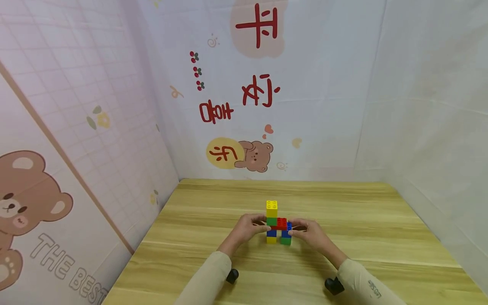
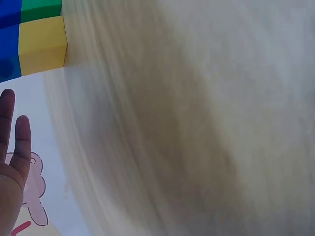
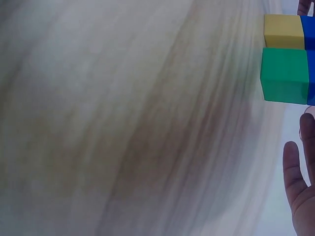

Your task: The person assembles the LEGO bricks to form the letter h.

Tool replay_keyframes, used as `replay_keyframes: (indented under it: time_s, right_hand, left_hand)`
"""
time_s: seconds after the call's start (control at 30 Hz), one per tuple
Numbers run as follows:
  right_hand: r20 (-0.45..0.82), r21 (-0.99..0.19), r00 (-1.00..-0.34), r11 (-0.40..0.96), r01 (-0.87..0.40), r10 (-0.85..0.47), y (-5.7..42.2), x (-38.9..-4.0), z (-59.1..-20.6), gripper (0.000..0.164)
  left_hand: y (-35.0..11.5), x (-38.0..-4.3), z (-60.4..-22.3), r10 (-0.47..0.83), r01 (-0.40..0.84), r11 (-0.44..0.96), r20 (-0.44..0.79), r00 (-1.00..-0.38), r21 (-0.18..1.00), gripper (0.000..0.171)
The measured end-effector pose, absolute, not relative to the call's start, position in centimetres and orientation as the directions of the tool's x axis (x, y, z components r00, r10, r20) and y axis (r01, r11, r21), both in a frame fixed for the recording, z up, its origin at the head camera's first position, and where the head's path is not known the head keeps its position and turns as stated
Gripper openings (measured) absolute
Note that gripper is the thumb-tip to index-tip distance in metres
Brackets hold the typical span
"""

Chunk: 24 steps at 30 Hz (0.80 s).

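A structure of toy building blocks stands upright in the head view. Its taller left column runs from a yellow bottom block [image 1: 271, 240] through blue, red and green to a yellow top block [image 1: 272, 209]. A red block [image 1: 281, 224] bridges to the shorter right column, where a blue block [image 1: 286, 234] sits on a green block [image 1: 286, 241]. My left hand [image 1: 248, 227] pinches the left column around the red layer, thumb in front. From the other side, my right hand [image 1: 311, 232] pinches the blue block. Both wrist views show outer fingers extended below the blocks.
The wooden table [image 1: 190, 237] carries the structure. White printed cloth [image 1: 324, 106] hangs behind it, with more cloth at both sides. Small black pieces [image 1: 232, 276] show beside each sleeve.
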State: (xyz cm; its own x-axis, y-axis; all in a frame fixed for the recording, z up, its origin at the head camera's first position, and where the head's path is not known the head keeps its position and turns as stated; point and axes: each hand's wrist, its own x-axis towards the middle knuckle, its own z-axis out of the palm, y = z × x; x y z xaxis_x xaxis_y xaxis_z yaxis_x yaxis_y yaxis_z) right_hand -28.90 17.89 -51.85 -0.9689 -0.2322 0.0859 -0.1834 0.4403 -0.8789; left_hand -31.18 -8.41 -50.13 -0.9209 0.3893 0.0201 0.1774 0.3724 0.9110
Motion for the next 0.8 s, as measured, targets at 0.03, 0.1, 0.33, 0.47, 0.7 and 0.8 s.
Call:
replay_keyframes:
  time_s: [0.03,0.1,0.33,0.47,0.7,0.8]
  right_hand:
    - [0.081,-0.879,-0.97,0.443,-0.177,-0.228,17.9,-28.9,-51.9,0.038]
    - [0.078,-0.881,-0.972,0.441,-0.171,-0.221,17.9,-28.8,-52.1,0.039]
    - [0.09,-0.892,-0.971,0.417,-0.178,-0.222,18.0,-29.0,-52.5,0.039]
    - [0.091,-0.897,-0.972,0.405,-0.174,-0.215,17.9,-28.8,-52.4,0.039]
    - [0.065,-0.904,-0.977,0.402,-0.144,-0.204,17.9,-28.7,-52.7,0.041]
    - [0.061,-0.907,-0.978,0.397,-0.138,-0.2,17.8,-28.7,-52.6,0.041]
  left_hand:
    - [-8.4,-31.1,-50.2,0.388,0.175,0.37,0.02,-0.922,0.913,0.029]
    - [-8.4,-31.1,-50.4,0.383,0.17,0.361,0.02,-0.924,0.917,0.029]
    - [-8.3,-31.0,-50.7,0.384,0.197,0.342,0.054,-0.922,0.919,0.03]
    - [-8.2,-30.8,-50.8,0.375,0.198,0.348,0.057,-0.925,0.916,0.033]
    - [-8.3,-30.3,-51.5,0.365,0.192,0.367,0.049,-0.93,0.91,0.035]
    - [-8.3,-30.2,-51.6,0.36,0.187,0.35,0.052,-0.931,0.918,0.034]
